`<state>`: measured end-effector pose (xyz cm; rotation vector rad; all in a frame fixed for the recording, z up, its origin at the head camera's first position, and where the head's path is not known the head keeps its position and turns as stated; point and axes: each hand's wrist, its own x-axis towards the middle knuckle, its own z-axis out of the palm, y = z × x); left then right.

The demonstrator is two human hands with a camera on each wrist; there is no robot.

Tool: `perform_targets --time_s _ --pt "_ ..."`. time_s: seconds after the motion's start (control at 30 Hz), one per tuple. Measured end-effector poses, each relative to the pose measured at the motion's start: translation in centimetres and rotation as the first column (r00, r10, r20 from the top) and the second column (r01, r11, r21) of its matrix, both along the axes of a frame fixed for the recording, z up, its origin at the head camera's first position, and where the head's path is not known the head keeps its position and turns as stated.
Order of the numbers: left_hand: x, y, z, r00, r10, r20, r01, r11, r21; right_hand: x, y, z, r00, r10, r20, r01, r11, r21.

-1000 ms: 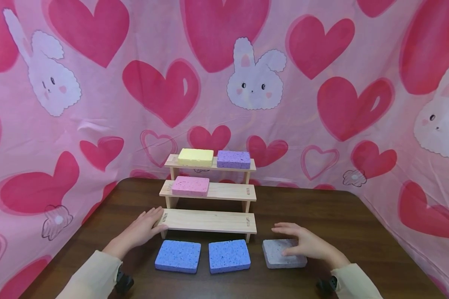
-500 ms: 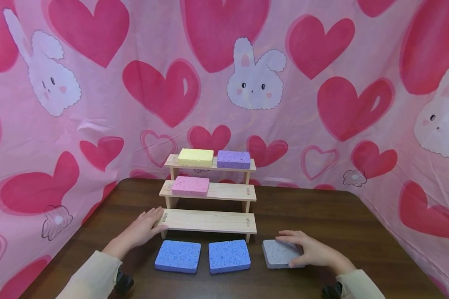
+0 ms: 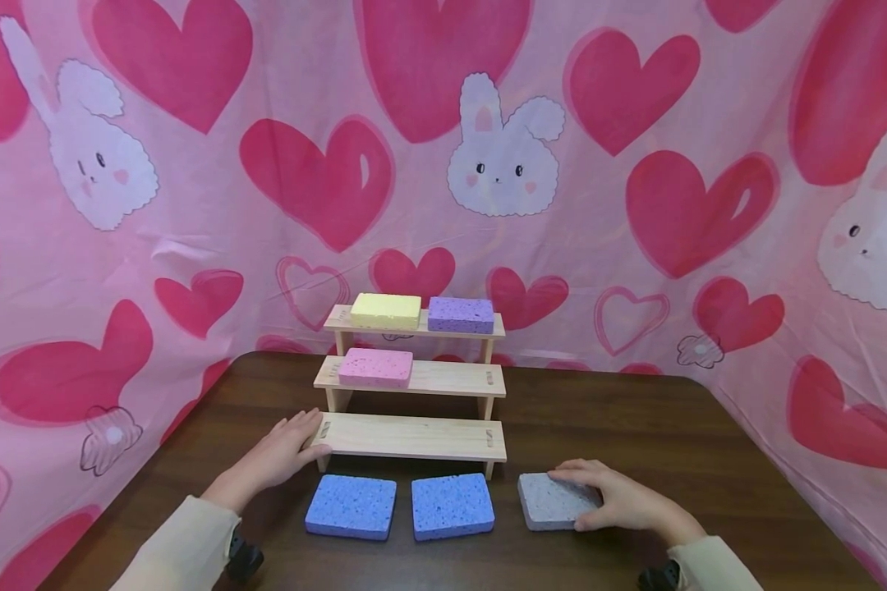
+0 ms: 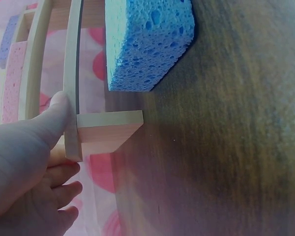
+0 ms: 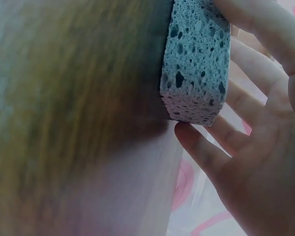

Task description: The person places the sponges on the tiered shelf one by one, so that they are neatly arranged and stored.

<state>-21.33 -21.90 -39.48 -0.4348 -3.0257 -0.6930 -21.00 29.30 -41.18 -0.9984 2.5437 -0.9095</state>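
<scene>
My right hand [image 3: 624, 497] holds a grey sponge [image 3: 549, 501] by its right end, thumb on the near side and fingers on the far side. In the right wrist view this sponge [image 5: 199, 64] lies against the tabletop. At the left end of a three-tier wooden stand, my left hand [image 3: 277, 451] rests on the lowest shelf [image 3: 414, 435]. The left wrist view has the thumb [image 4: 59, 105] on that board, with the other fingers past its end. Two blue sponges, a left one [image 3: 351, 506] and a right one [image 3: 453, 506], lie in front of the stand.
A yellow sponge [image 3: 386, 311] and a purple sponge [image 3: 461, 315] sit on the top shelf. On the left of the middle shelf [image 3: 458, 377] is a pink sponge [image 3: 376, 368]. The dark wooden table [image 3: 606, 419] meets a pink heart-patterned cloth [image 3: 591, 254] behind.
My right hand, earlier spread over the grey sponge, has shifted right and come round the sponge's right end. The left hand and the other sponges stay where they were.
</scene>
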Motion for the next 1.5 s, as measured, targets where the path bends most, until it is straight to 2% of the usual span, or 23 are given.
perform_targets --time_s 0.27,0.4,0.7,0.9,1.17,1.5 --pt "-0.1 0.0 -0.1 1.000 -0.004 -0.007 0.004 1.000 0.002 -0.1 0.1 -0.2 0.999 -0.022 -0.025 0.022 1.000 0.022" --pt "-0.2 -0.1 -0.2 1.000 -0.005 -0.012 0.005 1.000 -0.001 -0.2 0.1 -0.3 0.999 -0.042 -0.005 0.042 0.999 0.025" --pt "-0.1 -0.1 -0.2 1.000 -0.005 -0.012 0.005 1.000 0.005 -0.2 -0.1 0.4 0.999 -0.046 -0.023 0.047 0.998 0.030" --pt "-0.2 -0.2 -0.3 1.000 0.001 -0.012 -0.001 1.000 0.008 -0.2 -0.5 1.4 0.997 -0.018 -0.076 0.021 0.999 0.037" --pt "-0.1 -0.1 -0.2 1.000 0.009 0.000 -0.009 1.000 0.007 -0.1 -1.4 3.3 0.996 -0.019 -0.088 0.022 0.999 0.030" --pt "0.0 0.0 -0.1 1.000 0.000 -0.004 0.000 1.000 0.002 -0.8 -2.9 5.4 0.986 -0.004 -0.169 0.009 1.000 0.029"
